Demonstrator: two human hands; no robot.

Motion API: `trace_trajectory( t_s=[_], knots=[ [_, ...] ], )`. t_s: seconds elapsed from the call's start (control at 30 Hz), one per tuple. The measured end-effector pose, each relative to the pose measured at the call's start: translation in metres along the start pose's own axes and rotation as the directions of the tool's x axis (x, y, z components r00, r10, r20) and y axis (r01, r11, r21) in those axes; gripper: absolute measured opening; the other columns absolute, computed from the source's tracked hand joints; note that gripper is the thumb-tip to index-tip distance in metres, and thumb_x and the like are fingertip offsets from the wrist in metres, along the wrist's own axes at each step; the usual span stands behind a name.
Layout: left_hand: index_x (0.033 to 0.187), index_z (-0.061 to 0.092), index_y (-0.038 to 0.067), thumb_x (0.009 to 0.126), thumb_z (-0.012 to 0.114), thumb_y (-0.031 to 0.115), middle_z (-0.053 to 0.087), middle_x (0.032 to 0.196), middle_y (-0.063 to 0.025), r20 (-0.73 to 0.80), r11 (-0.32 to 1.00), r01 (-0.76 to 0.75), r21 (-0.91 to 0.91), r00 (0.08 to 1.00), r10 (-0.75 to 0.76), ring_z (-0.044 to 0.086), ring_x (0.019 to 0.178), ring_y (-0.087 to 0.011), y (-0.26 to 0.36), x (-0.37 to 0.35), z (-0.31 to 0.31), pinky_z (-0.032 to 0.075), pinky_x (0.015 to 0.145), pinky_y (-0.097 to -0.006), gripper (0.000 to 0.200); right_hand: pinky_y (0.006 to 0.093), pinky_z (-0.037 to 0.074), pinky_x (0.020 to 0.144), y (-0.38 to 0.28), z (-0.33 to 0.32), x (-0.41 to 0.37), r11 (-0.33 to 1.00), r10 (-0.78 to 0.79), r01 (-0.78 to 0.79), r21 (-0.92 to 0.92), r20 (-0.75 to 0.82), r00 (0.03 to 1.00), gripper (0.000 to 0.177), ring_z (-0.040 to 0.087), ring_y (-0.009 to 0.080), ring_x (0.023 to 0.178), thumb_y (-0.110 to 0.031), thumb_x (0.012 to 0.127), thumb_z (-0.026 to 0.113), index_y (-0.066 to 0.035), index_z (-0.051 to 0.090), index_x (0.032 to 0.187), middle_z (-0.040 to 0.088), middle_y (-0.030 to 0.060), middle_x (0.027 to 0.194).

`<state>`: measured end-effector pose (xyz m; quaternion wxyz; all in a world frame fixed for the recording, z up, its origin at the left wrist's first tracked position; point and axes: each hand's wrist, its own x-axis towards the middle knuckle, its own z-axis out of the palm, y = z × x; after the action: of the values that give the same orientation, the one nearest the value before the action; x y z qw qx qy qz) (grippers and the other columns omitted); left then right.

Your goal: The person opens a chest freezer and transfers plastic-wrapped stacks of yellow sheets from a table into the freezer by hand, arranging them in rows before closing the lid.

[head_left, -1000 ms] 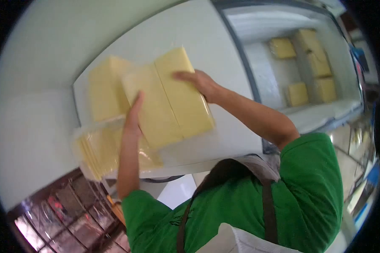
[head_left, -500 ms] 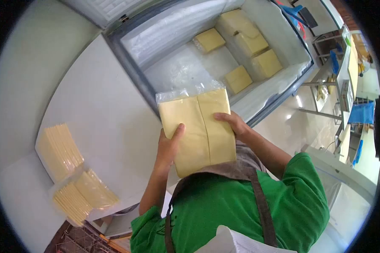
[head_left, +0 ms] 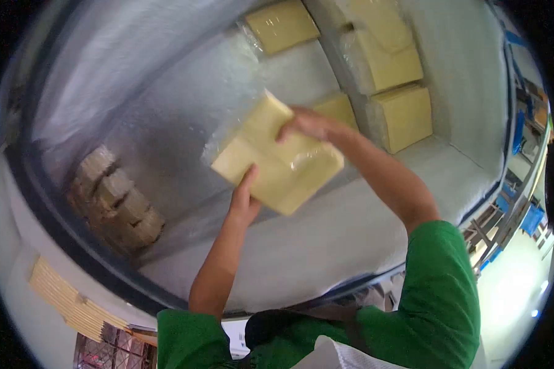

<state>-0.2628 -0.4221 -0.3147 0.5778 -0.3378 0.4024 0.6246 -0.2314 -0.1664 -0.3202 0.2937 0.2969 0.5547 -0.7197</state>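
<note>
Both my hands hold a flat, pale yellow pack in clear plastic [head_left: 277, 163], tilted over the inside of a frosted chest freezer [head_left: 83, 255]. My left hand [head_left: 245, 200] grips the near left edge, with the thumb on top and the fingers underneath. On the far right side, my right hand [head_left: 308, 124] is closed over the pack's edge, slightly blurred. Behind the right hand, a similar yellow pack [head_left: 340, 109] lies on the freezer floor, partly hidden. Another wrapped pack [head_left: 283, 27] lies farther back.
Several yellow packs [head_left: 397, 64] stand in the raised right section of the freezer. Frosty wrapped blocks [head_left: 126, 206] sit low at its left end. Outside, stacked yellow packs [head_left: 64, 295] are at the lower left. Shelving with blue items [head_left: 532, 218] stands at the right.
The pack has moved from in front of my body to over the freezer's interior and is now turned and tilted. My view is closer over the freezer, showing the blocks at its left end.
</note>
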Motion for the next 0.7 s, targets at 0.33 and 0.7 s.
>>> trace_trajectory(
  t_s=[0.33, 0.7],
  knots=[
    [0.138, 0.041, 0.009, 0.086, 0.072, 0.032, 0.052, 0.135, -0.0053, -0.003, 0.909, -0.149, -0.39, 0.987, 0.16, 0.048, 0.125, -0.0222, -0.129, 0.319, 0.052, 0.037, 0.109, -0.0389, 0.065, 0.042, 0.05, 0.079, 0.069, -0.183, 0.233, 0.814, 0.327, -0.16, -0.558, 0.214, 0.92, 0.036, 0.063, 0.0308, 0.083, -0.017, 0.06, 0.068, 0.002, 0.066, 0.09, 0.066, 0.017, 0.09],
    [0.134, 0.045, 0.008, 0.087, 0.065, 0.05, 0.053, 0.132, -0.0082, 0.002, 0.79, -0.08, -0.608, 0.995, 0.102, 0.049, 0.123, -0.0269, -0.139, 0.458, 0.104, 0.037, 0.108, -0.0452, 0.067, 0.0446, 0.042, 0.092, 0.165, -0.213, 0.37, 0.398, -0.149, 0.054, -0.916, -0.007, 0.989, 0.044, 0.054, 0.0283, 0.107, -0.018, 0.065, 0.069, 0.003, 0.065, 0.104, 0.059, 0.0213, 0.113]
  ],
)
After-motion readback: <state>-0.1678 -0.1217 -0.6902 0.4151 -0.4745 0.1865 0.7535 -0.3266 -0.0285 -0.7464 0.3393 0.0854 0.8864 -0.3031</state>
